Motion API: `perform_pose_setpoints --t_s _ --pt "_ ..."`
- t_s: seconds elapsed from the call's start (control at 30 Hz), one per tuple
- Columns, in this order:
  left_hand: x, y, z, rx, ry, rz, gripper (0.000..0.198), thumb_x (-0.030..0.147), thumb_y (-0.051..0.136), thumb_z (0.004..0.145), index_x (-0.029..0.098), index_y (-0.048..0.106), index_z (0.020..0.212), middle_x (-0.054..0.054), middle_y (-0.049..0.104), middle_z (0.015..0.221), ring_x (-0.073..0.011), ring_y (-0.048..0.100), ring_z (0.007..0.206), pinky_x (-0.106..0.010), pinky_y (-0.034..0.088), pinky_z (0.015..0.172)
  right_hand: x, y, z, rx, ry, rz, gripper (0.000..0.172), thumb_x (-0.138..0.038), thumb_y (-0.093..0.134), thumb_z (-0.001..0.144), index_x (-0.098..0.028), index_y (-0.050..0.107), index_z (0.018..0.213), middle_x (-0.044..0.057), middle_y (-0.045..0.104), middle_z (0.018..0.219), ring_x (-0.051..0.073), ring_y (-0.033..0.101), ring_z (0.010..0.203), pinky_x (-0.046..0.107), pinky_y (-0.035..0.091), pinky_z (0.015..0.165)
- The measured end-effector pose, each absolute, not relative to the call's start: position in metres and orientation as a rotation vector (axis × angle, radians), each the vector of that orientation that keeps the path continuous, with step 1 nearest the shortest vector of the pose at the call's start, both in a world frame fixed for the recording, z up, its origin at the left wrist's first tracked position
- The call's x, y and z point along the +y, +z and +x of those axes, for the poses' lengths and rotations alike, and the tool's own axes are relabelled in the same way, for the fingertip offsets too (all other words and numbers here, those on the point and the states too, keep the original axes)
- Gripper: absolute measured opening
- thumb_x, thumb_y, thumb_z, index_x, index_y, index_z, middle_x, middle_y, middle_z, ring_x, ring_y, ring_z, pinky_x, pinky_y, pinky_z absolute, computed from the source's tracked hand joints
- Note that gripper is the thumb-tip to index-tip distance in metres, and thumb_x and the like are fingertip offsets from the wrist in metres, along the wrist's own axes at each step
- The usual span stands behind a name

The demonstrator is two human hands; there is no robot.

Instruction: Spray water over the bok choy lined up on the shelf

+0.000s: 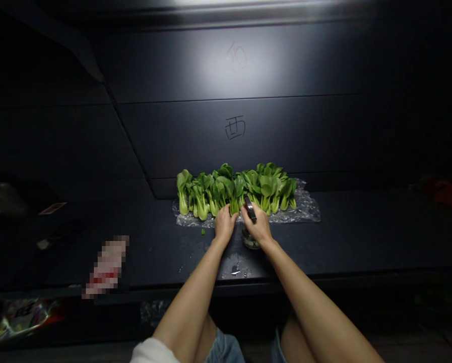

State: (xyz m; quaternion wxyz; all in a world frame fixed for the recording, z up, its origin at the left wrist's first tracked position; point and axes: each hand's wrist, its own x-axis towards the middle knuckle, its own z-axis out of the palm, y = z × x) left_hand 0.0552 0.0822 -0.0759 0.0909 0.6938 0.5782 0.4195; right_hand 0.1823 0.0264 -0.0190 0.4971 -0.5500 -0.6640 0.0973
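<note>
Green bok choy [267, 185] fill the frame's centre — the left hand [224, 224] is at their stalks, whether gripping I cannot tell; the right hand [259, 227] grasps a spray bottle [250, 240].

Single head-worn view, wide angle. Looks forward and down from above and behind the fingers [222, 213], fairly near, along both forearms [303, 290]. Fingers land just right of and below frame centre; shelf [346, 242] spreads around them, back panel [188, 136] faces the camera beyond.
</note>
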Motion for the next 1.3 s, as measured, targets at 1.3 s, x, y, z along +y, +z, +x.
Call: perform_pose_setpoints --t_s 1.3 --pt "0.086 -0.088 0.047 1.514 1.459 2.021 0.015 0.020 0.053 0.090 0.018 0.055 0.105 -0.010 0.057 0.108 -0.0204 0.060 0.095 -0.040 0.051 0.092 0.020 -0.012 0.213 -1.708 0.305 -1.337 0.022 -0.040 0.051 0.091 -0.021 0.062 0.089 0.005 0.071 0.081 0.020 0.067 0.075 0.027 0.048 0.068"
